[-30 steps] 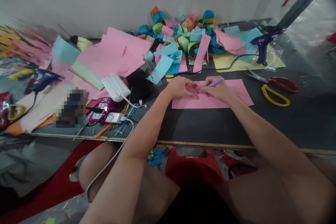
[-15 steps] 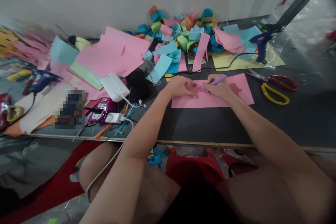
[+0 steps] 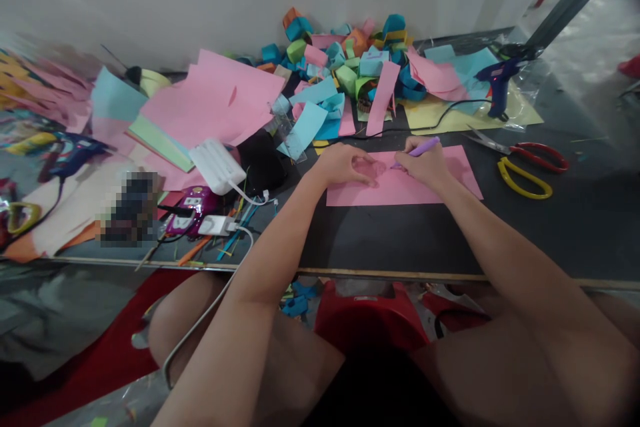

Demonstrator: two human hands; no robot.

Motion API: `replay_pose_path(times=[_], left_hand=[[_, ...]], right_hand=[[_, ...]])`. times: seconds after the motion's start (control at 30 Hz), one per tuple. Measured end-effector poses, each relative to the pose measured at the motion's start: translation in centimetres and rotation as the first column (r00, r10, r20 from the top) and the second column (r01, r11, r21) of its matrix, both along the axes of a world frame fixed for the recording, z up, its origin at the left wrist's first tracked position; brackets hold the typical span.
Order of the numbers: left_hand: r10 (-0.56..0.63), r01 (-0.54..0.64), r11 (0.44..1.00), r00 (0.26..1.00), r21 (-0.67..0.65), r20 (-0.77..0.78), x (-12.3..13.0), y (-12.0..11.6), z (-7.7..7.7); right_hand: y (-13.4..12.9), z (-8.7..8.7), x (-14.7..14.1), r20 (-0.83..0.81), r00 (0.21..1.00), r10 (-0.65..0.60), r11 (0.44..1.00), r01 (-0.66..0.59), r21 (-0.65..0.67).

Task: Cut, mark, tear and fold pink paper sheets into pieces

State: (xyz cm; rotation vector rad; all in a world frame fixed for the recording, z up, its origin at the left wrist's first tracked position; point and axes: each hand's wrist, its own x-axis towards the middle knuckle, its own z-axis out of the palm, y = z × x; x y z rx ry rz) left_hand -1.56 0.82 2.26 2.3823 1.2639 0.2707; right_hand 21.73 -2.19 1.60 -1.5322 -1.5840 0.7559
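A sheet of pink paper (image 3: 400,193) lies flat on the dark table before me. My left hand (image 3: 345,165) rests on its left part, thumb and fingers curved apart around a faint pinkish patch that I cannot make out clearly. In my right hand (image 3: 424,163) is a purple pen (image 3: 425,146), its tip low over the paper just right of that patch. Right of the paper lie scissors (image 3: 525,177) with one red and one yellow handle, blades apart.
Behind the paper are a heap of coloured paper loops (image 3: 350,60) and a blue glue gun (image 3: 500,87) with its cord. Large pink sheets (image 3: 215,93), a white power adapter (image 3: 217,165), a purple device (image 3: 193,210) and another glue gun (image 3: 75,153) crowd the left.
My right hand has moved slightly right with the pen, away from my left hand. The left hand stays in place on the paper.
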Motion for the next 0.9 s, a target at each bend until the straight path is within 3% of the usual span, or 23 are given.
replay_pose_path(times=[0.27, 0.43, 0.53, 0.63, 0.73, 0.9], left_hand=[[0.003, -0.004, 1.000, 1.000, -0.014, -0.009, 0.1, 0.0, 0.1], [-0.017, 0.017, 1.000, 1.000, -0.006, -0.026, 0.0, 0.0, 0.1], [-0.031, 0.031, 1.000, 0.999, -0.003, 0.010, -0.1, 0.3, -0.4], [-0.021, 0.030, 0.999, 0.975, -0.037, 0.221, 0.0, 0.7, -1.6], [-0.021, 0.066, 0.994, 0.902, -0.088, 0.431, 0.6, 1.1, -3.1], [-0.072, 0.115, 0.992, 0.866, -0.056, 0.496, 1.6, 0.6, -3.8]], right_hand=[[-0.1, 0.7, 0.7, 0.044, 0.990, -0.136, 0.991, 0.135, 0.024], [0.8, 0.5, 0.6, -0.201, 0.954, -0.220, 0.961, 0.248, 0.123], [0.9, 0.7, 0.0, -0.376, 0.913, -0.157, 0.987, 0.156, -0.033], [0.5, 0.9, -0.4, -0.443, 0.896, -0.034, 0.985, -0.045, -0.166], [0.2, 0.5, -0.5, -0.444, 0.893, 0.067, 0.986, -0.128, -0.110], [0.5, -0.3, -0.3, -0.497, 0.864, 0.076, 0.996, -0.089, -0.003]])
